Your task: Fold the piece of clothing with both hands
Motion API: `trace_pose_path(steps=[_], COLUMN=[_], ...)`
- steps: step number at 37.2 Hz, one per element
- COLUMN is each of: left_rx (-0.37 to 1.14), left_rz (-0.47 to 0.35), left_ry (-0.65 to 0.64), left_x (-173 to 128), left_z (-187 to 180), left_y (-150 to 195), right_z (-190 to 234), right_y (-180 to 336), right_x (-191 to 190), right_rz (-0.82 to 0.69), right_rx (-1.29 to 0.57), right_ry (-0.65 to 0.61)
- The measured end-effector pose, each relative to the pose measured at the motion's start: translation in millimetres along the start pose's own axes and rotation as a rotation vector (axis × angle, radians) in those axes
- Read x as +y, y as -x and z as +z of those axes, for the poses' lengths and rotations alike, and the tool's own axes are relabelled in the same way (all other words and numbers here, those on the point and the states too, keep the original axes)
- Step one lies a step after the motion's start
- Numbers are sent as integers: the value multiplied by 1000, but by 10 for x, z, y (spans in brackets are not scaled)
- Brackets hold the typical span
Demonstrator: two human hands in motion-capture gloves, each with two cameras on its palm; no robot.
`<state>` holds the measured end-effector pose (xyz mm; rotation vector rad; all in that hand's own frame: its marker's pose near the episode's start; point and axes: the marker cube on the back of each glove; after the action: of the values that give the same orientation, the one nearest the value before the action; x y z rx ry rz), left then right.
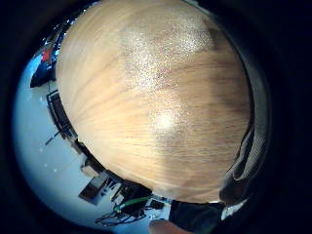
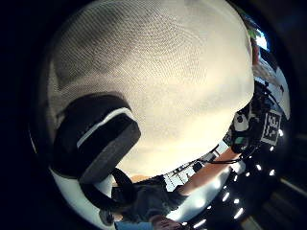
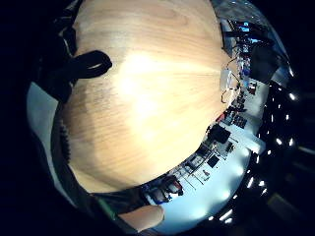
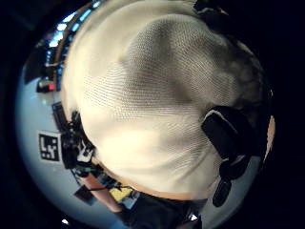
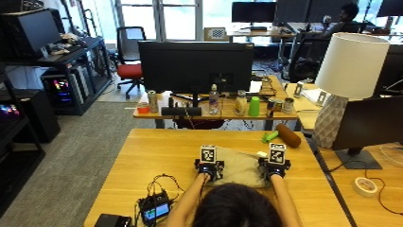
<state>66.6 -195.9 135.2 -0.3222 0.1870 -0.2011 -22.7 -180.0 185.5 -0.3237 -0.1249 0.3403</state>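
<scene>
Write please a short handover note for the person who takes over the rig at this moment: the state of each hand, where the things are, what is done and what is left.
Left hand: in a black glove, at the left edge of the beige knitted piece of clothing; whether its fingers grip the cloth cannot be told.
Right hand: same at the right edge; its thumb lies over the knit.
The garment lies as a compact bundle on the light wooden table, directly in front of the person, between both hands.
Done: it looks partly folded already.
Left: probably a last fold and smoothing; check the grip first.
</scene>
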Motion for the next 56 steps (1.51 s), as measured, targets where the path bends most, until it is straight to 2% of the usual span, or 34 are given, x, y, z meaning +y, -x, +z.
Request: trace_pose_path(steps=[11,23,30,37,40,44,48,53,56], left_rx=[-3,7,3,-3,-7,-1,18,39,39], left_rz=[-7,5,13,14,31,29,45,33,-5], left_ry=[-25,-35,9,-30,-10,2,-48,-70,-74], left_x=[-19,-20,10,-10,15,21,-44,-49,-21], left_z=[-11,-22,-12,-27,-19,-13,-25,-35,-52], left_y=[8,3,-7,4,4,0,-17,-3,33], right_z=[-24,-64,-383,-891,-1063,-1246,-1409,-1354,-1374], right_y=[25,32,62,297,451,669,860,900,894], right_x=[-36,69,280,569,663,570,640,230,448], right_rz=[-8,-13,-11,-29,-32,-69,-97,-55,-56], right_rx=[-20,-88,-129,-85,-65,-30,9,60,77], right_ry=[-90,-55,-8,-89,-125,-245,-357,-344,-302])
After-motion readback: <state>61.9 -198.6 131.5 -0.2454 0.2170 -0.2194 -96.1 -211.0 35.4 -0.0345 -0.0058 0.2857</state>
